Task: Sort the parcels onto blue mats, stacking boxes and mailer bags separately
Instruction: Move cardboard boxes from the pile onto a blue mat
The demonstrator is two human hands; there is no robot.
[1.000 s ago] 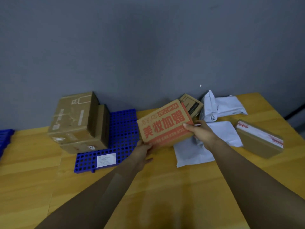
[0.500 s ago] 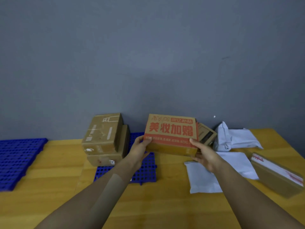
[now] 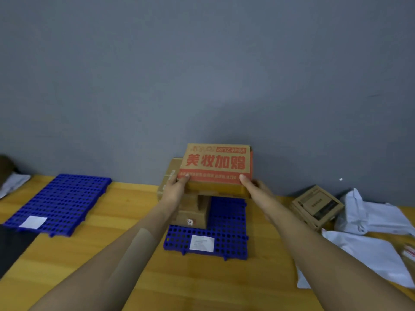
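Observation:
I hold a flat cardboard box with red lettering [image 3: 216, 163] in both hands, above the brown boxes [image 3: 193, 212] stacked on the middle blue mat [image 3: 226, 232]. My left hand [image 3: 174, 189] grips its lower left corner and my right hand [image 3: 254, 187] grips its lower right corner. Whether the box touches the stack below, I cannot tell. A second blue mat [image 3: 60, 203] lies at the left with only a white label on it. White mailer bags [image 3: 372, 250] lie on the table at the right.
A small brown box [image 3: 317, 206] sits right of the middle mat, beside the mailer bags. Another taped parcel [image 3: 409, 254] shows at the right edge. A pale bag [image 3: 13, 182] lies at the far left. A grey wall stands behind the wooden table [image 3: 107, 254].
Both hands carried the red-lettered box left and away from me, from beside the mailer bags to above the stacked boxes on the mat. The view swung left, revealing the second mat.

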